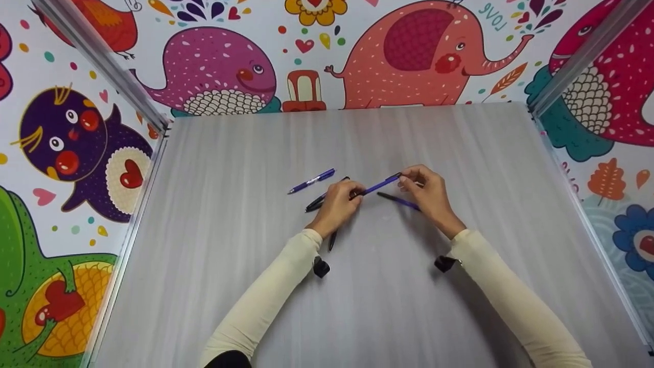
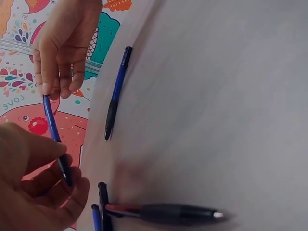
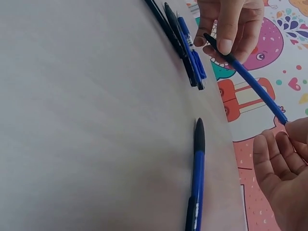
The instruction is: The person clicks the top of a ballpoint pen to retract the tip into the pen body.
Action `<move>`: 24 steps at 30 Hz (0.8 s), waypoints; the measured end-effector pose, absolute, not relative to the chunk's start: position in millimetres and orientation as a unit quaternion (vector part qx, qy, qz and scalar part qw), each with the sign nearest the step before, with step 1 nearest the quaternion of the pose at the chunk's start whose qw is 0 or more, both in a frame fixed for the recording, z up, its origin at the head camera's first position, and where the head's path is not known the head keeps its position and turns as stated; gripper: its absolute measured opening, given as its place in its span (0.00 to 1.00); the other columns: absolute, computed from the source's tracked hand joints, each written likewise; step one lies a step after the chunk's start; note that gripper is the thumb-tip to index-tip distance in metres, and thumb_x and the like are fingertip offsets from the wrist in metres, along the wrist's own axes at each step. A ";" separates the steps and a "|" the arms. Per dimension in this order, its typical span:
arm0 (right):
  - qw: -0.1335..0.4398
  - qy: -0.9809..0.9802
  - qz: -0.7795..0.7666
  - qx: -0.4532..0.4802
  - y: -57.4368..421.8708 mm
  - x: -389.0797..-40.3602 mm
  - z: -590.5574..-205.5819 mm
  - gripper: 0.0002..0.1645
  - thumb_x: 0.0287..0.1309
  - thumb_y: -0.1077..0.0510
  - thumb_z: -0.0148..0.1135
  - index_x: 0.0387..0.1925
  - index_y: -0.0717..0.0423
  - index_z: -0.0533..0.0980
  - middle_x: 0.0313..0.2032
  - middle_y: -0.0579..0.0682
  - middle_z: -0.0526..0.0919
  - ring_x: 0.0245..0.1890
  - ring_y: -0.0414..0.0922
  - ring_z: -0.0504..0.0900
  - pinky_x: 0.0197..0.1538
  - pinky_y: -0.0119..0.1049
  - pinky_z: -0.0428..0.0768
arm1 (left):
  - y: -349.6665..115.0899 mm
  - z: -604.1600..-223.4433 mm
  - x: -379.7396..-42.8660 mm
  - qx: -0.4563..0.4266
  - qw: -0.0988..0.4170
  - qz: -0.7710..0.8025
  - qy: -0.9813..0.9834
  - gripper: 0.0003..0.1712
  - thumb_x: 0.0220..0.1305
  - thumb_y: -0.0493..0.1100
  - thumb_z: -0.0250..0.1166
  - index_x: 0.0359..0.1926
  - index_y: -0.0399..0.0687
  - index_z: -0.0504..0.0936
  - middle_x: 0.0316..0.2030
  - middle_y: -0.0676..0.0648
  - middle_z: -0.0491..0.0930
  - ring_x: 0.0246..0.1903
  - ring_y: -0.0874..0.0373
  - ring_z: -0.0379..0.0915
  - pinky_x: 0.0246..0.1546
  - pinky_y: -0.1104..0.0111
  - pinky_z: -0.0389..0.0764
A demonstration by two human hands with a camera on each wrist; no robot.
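A blue pen with a black grip (image 1: 380,185) is held between both hands above the table. My left hand (image 1: 339,200) pinches its black grip end, plain in the right wrist view. At the other end, the thumb and fingertips of my right hand (image 1: 426,191) pinch the blue barrel. Below the right hand lies a second blue pen with a black grip (image 3: 198,168). Beside the left hand, black pens (image 1: 314,204) lie close together, partly covered by it. Another dark pen (image 1: 333,240) pokes out from under the left wrist; its reddish barrel (image 2: 120,210) shows in the left wrist view.
A blue pen with a clear section (image 1: 311,181) lies beyond the left hand. The grey wood-grain table (image 1: 245,153) has metal rails along its sides. Printed cartoon panels (image 1: 219,66) stand around it. A black clip (image 1: 321,267) hangs at the left sleeve.
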State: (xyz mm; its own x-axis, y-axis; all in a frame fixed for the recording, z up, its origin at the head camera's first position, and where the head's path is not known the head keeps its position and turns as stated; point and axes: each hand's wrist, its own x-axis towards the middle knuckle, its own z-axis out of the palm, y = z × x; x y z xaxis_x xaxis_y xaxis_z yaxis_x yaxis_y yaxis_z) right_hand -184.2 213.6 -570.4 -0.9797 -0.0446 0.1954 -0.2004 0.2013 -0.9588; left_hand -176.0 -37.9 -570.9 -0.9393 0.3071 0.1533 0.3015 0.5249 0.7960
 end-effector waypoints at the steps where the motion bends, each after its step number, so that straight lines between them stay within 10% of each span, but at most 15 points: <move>1: 0.062 -0.775 0.625 0.078 214.5 -184.7 -570.2 0.07 0.73 0.70 0.68 0.49 0.71 0.83 0.41 0.66 0.88 0.40 0.55 0.91 0.46 0.42 0.91 | -37.8 -570.3 -177.0 0.177 0.001 0.452 0.874 0.10 0.70 0.27 0.71 0.49 0.36 0.91 0.45 0.41 0.90 0.45 0.52 0.85 0.49 0.62 0.86; 24: 0.085 -0.832 0.546 0.049 228.3 -182.1 -582.2 0.05 0.73 0.70 0.69 0.46 0.70 0.86 0.40 0.64 0.89 0.37 0.48 0.84 0.40 0.21 0.79 | -31.5 -583.3 -198.7 0.233 -0.024 0.366 0.901 0.07 0.75 0.34 0.71 0.50 0.37 0.91 0.47 0.42 0.89 0.52 0.46 0.82 0.58 0.57 0.81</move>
